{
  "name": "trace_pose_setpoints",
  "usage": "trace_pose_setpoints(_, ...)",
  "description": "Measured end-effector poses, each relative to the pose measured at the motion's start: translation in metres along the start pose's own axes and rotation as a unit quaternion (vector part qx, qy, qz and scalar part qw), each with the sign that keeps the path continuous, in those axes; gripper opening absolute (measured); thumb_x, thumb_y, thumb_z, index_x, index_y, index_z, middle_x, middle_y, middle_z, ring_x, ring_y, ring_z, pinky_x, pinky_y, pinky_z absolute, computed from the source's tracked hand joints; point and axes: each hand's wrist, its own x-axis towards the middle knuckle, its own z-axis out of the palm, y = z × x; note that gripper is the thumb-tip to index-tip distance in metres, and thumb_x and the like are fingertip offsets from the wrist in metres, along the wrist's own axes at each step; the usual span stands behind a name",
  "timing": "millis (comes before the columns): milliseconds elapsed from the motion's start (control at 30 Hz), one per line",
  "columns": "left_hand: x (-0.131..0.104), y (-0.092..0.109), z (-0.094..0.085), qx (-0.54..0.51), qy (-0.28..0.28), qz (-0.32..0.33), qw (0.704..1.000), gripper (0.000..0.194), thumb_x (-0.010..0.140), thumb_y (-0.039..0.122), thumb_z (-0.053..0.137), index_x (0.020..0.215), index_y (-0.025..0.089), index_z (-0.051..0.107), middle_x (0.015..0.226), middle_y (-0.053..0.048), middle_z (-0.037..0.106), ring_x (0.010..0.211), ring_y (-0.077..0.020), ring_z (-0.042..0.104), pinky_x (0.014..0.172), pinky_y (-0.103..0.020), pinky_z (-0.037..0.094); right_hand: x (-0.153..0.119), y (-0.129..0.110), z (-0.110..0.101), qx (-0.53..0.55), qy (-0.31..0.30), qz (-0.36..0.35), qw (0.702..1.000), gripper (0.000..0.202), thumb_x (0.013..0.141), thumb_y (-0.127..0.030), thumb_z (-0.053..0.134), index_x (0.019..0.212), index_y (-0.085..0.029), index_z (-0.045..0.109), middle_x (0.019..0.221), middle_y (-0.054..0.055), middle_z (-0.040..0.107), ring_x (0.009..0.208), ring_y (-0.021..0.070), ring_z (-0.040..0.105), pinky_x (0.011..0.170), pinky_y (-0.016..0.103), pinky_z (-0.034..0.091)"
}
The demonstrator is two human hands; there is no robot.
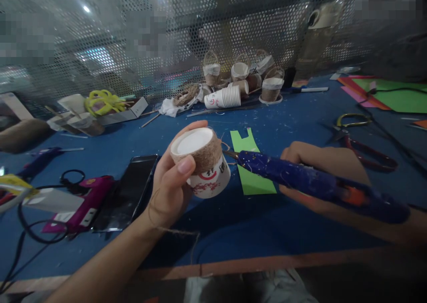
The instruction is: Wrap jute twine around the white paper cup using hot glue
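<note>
Held in the left hand point(173, 183): small white paper cup with red and black print point(210, 180), tilted, base upward, above the blue tabletop point(220, 236), near the middle of the view. Wound round its base end: band of brown twine point(205, 156). Thumb pressed on the band, other fingers curled round the far side, pinching the cup between. Trailing below the wrist: thin loose strand of twine point(182, 232).

Held in the right hand point(320, 160): dark blue glue gun with orange trigger point(283, 171), pointed leftward, metal nozzle point(230, 154) at the twine band's right edge. Cannot tell whether touching or just short of it. Fingers closed round the body, fingertips partly hidden behind it.

Lying beneath the nozzle: notched strip of light green paper point(256, 187).

Left of the cup: black smartphone, flat point(135, 187); just beside it, magenta power strip with black plug point(96, 196). Further left: second blue glue gun, lying on its side point(38, 163).

Toward the back: nested stack of white printed paper cups, on its side point(223, 97); around and behind it, small twine-wrapped baskets with arched handles point(272, 91); to its left, coil of brown twine point(187, 94). At back left: bundle of yellow-green ribbon point(105, 103) in a shallow white box point(140, 109).

At right: pliers with red and yellow handles point(370, 154), open. Beyond: fanned sheets of coloured paper point(400, 96). Behind all: perforated grey metal screen point(183, 31).
</note>
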Motion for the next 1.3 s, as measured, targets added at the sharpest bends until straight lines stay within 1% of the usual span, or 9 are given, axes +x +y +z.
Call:
trace_pose_setpoints(167, 0.0, 0.001, -0.001, 0.015, -0.008, -0.007, 1.0, 0.056, 0.079, 0.054, 0.07, 0.124, 0.022, 0.069, 0.1, -0.008, 0.076, 0.095, -0.031, 0.073, 0.077, -0.042, 0.06, -0.001, -0.002, 0.0, 0.01, -0.007, 0.039, 0.999, 0.019, 0.078, -0.019, 0.062, 0.072, -0.026, 0.046, 0.06, -0.005, 0.063, 0.048, 0.0132, 0.057, 0.049, 0.029, 0.036)
trace_pose_setpoints(367, -0.001, -0.002, -0.003, 0.014, 0.002, -0.01, 1.0, 0.051, 0.081, 0.044, 0.07, 0.126, 0.02, 0.07, 0.107, -0.009, 0.075, 0.091, -0.0249, 0.071, 0.08, -0.038, 0.056, -0.004, -0.007, -0.002, -0.01, -0.051, 0.019, 0.998, 0.015, 0.077, -0.024, 0.062, 0.073, -0.026, 0.048, 0.067, -0.005, 0.067, 0.055, 0.0135, 0.058, 0.054, 0.028, 0.034)
trace_pose_setpoints(633, 0.005, 0.001, 0.001, 0.004, 0.019, -0.059, 0.998, 0.055, 0.077, 0.049, 0.075, 0.123, 0.017, 0.068, 0.101, -0.01, 0.077, 0.092, -0.0278, 0.075, 0.076, -0.038, 0.061, 0.009, 0.009, 0.0, -0.014, -0.014, 0.012, 1.0, 0.017, 0.082, -0.023, 0.063, 0.074, -0.025, 0.049, 0.06, -0.006, 0.057, 0.047, 0.0117, 0.05, 0.047, 0.026, 0.033)
trace_pose_setpoints(733, 0.008, 0.004, 0.005, -0.012, 0.045, -0.116, 0.992, 0.052, 0.078, 0.051, 0.075, 0.116, 0.018, 0.064, 0.098, -0.009, 0.075, 0.084, -0.028, 0.076, 0.063, -0.037, 0.064, 0.014, 0.021, 0.005, -0.078, -0.053, 0.026, 0.995, 0.008, 0.084, -0.027, 0.062, 0.089, -0.024, 0.057, 0.082, 0.002, 0.069, 0.062, 0.0185, 0.061, 0.056, 0.029, 0.04)
trace_pose_setpoints(900, 0.01, 0.007, 0.002, -0.015, 0.02, -0.173, 0.985, 0.058, 0.087, 0.059, 0.07, 0.128, 0.023, 0.05, 0.104, -0.009, 0.071, 0.08, -0.0272, 0.077, 0.049, -0.035, 0.064, 0.016, 0.04, 0.015, -0.164, -0.108, 0.076, 0.978, 0.047, 0.083, -0.025, 0.063, 0.129, -0.015, 0.058, 0.123, 0.017, 0.066, 0.104, 0.0355, 0.069, 0.083, 0.045, 0.053)
trace_pose_setpoints(1033, 0.007, 0.005, -0.002, 0.001, -0.037, -0.166, 0.985, 0.067, 0.075, 0.057, 0.083, 0.124, 0.025, 0.051, 0.116, -0.009, 0.066, 0.095, -0.0291, 0.074, 0.061, -0.039, 0.068, 0.017, 0.051, 0.019, -0.139, -0.123, 0.04, 0.982, 0.048, 0.085, -0.024, 0.059, 0.133, -0.015, 0.058, 0.128, 0.017, 0.067, 0.12, 0.0374, 0.063, 0.1, 0.053, 0.051)
trace_pose_setpoints(1133, 0.005, 0.002, -0.001, 0.051, -0.065, -0.162, 0.983, 0.077, 0.062, 0.034, 0.096, 0.122, 0.028, 0.048, 0.112, -0.004, 0.064, 0.088, -0.0215, 0.072, 0.069, -0.035, 0.066, 0.02, 0.046, 0.015, -0.126, -0.083, 0.012, 0.989, 0.039, 0.087, -0.024, 0.057, 0.124, -0.015, 0.064, 0.127, 0.018, 0.069, 0.12, 0.0371, 0.061, 0.104, 0.057, 0.048)
trace_pose_setpoints(1233, 0.003, -0.003, -0.001, 0.132, -0.071, -0.077, 0.986, 0.075, 0.064, 0.02, 0.094, 0.122, 0.029, 0.046, 0.103, 0.001, 0.061, 0.08, -0.0133, 0.065, 0.071, -0.026, 0.06, 0.021, 0.026, 0.01, -0.043, -0.032, 0.006, 0.999, 0.025, 0.093, -0.025, 0.056, 0.114, -0.02, 0.068, 0.121, 0.013, 0.072, 0.117, 0.0321, 0.064, 0.103, 0.051, 0.048)
trace_pose_setpoints(1300, 0.002, -0.006, -0.003, 0.205, -0.068, 0.001, 0.976, 0.072, 0.071, 0.022, 0.09, 0.127, 0.029, 0.046, 0.11, -0.002, 0.061, 0.087, -0.0155, 0.064, 0.076, -0.027, 0.058, 0.018, 0.009, 0.007, 0.07, -0.079, 0.027, 0.994, 0.019, 0.098, -0.031, 0.056, 0.106, -0.023, 0.071, 0.11, 0.009, 0.074, 0.104, 0.0258, 0.068, 0.091, 0.041, 0.052)
